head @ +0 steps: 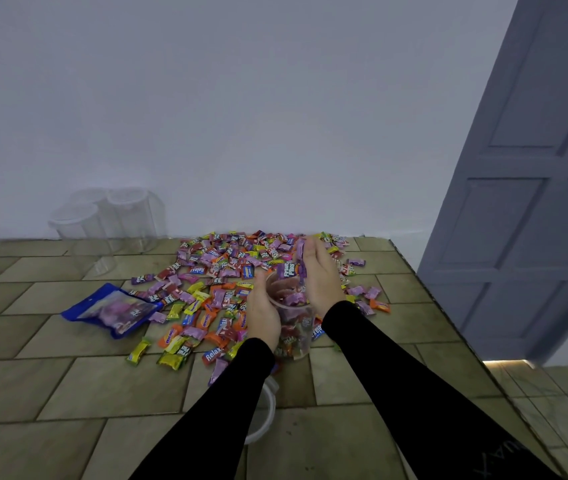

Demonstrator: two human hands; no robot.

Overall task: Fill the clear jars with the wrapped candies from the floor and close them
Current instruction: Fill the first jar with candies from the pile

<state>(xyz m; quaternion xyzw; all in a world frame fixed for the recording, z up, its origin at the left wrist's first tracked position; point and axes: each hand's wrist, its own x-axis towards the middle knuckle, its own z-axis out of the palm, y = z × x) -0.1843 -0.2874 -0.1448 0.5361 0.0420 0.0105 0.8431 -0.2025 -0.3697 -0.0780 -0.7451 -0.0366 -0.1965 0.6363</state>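
Note:
A big heap of wrapped candies (227, 268) in purple, orange, yellow and red covers the tiled floor against the wall. A clear jar (293, 327) partly filled with candies sits in front of the heap, and my left hand (263, 313) grips its left side near the rim. Just above the jar's mouth my right hand (320, 275) holds a few purple candies (291, 270) against its palm and fingers. Three empty clear jars (113, 223) stand together by the wall at the left. A white-rimmed jar lid (265, 410) lies on the floor under my left forearm.
A blue candy bag (113, 310) with some candies inside lies flat to the left of the heap. A grey panelled door (532, 188) stands on the right, with a lit gap under it. Bare tiles stretch in front and to the left.

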